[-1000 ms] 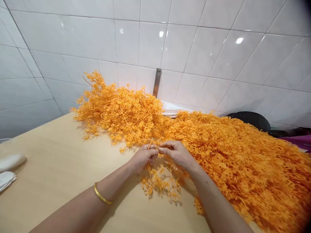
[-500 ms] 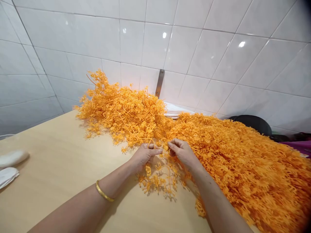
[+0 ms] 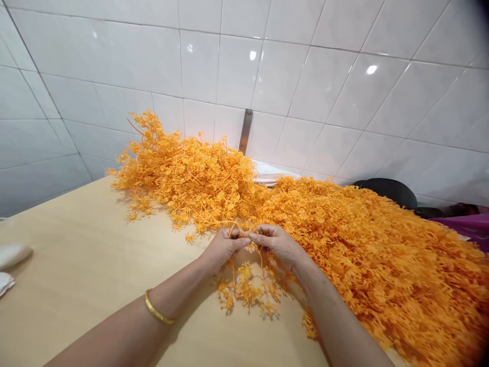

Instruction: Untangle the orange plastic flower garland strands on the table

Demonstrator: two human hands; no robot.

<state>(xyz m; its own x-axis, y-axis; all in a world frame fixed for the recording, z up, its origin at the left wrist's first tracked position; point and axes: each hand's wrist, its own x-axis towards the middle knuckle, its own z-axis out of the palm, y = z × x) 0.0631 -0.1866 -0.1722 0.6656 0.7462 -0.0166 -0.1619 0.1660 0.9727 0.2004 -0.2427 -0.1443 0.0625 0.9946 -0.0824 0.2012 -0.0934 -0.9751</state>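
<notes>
My left hand [image 3: 228, 245] is closed in a pinch on a thin orange artificial flower stem, which loops up over the fingers. Beside it my right hand [image 3: 275, 243] is also pinched, thumb and fingertips against the same sprig; the tips of both hands meet. Below them the sprig [image 3: 248, 285] hangs down, with branching orange florets just over the table. The exact spot gripped is hidden behind the fingers. A large heap of similar orange sprays [image 3: 362, 244] spreads right of my right hand, and a looser bunch [image 3: 191, 173] lies beyond my left hand.
The light wooden table [image 3: 95, 244] meets a white tiled wall [image 3: 145, 56]. A metal strip [image 3: 245, 131] is fixed to the wall. White cloth [image 3: 267, 171], a black round object [image 3: 389, 191] and purple material [image 3: 464, 227] sit behind the heap. A white object [image 3: 13, 255] lies far left.
My right hand has moved left until its fingertips meet those of my left hand at the stem. The whole view has shifted slightly, so the scene sits further left.
</notes>
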